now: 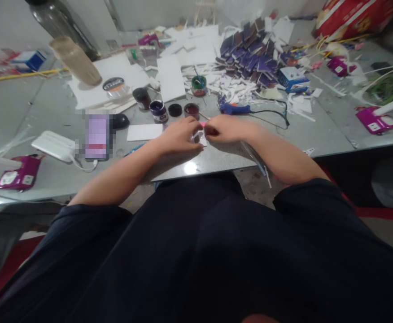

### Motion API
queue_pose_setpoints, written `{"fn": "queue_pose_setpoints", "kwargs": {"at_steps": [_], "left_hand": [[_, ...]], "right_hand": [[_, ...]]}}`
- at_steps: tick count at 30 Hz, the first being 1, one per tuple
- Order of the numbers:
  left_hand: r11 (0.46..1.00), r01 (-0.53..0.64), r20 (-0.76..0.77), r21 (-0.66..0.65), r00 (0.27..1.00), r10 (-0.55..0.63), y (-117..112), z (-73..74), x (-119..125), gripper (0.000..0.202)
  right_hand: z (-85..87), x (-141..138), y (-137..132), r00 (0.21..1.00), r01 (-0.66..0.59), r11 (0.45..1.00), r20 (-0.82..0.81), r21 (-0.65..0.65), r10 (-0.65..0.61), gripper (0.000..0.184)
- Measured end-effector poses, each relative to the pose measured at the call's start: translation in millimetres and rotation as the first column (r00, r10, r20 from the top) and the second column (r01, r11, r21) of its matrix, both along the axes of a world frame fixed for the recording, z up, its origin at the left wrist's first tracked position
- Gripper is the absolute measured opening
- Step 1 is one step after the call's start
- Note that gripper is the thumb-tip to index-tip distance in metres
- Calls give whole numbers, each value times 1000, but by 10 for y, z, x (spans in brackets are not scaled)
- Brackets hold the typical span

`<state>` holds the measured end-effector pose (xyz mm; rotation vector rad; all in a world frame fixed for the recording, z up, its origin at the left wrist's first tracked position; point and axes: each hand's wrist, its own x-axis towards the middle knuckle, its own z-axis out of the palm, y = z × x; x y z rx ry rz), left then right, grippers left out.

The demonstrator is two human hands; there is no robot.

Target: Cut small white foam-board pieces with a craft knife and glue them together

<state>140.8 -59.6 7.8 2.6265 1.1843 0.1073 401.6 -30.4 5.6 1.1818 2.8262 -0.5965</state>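
Note:
Both my hands meet at the middle of the grey table (300,134). My left hand (178,134) is closed with its fingers curled around a small white piece (201,140). My right hand (225,128) is closed in a pinch against the same spot, where a bit of pink (202,124) shows between the fingers. What the pink bit is I cannot make out. Just beyond the hands stand small paint pots: a purple one (158,111), a black lid (175,110) and a dark red one (191,110).
A phone (97,136) and white power bank (53,146) lie at the left, a white card (145,132) beside my left hand. A blue glue gun (234,108) with cable lies behind my right hand. Purple pieces (246,54), white foam sheets (171,76), boxes and scraps crowd the back.

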Motion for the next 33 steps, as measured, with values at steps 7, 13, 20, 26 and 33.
{"fn": "queue_pose_setpoints", "kwargs": {"at_steps": [7,13,20,26,33], "left_hand": [[975,-189,116,120,978,175,-43,674,-1036,65],[727,-651,66,218,754,654,-357,525,-2184,89],[653,-745,-33,136,656,754,-278,275,-2343,103],[647,-756,-82,101,642,762,-333,229,-2277,93],[628,-761,198,163,649,735,-452,171,-2437,49]], "right_hand": [[-102,49,57,994,-31,999,-108,-43,26,14],[-98,67,74,997,-20,1000,-81,-20,18,10],[-8,82,35,998,-27,998,-57,-52,24,8],[-22,97,41,998,-23,998,-54,-58,20,12],[-25,106,58,999,-37,999,-36,-34,35,15]]}}
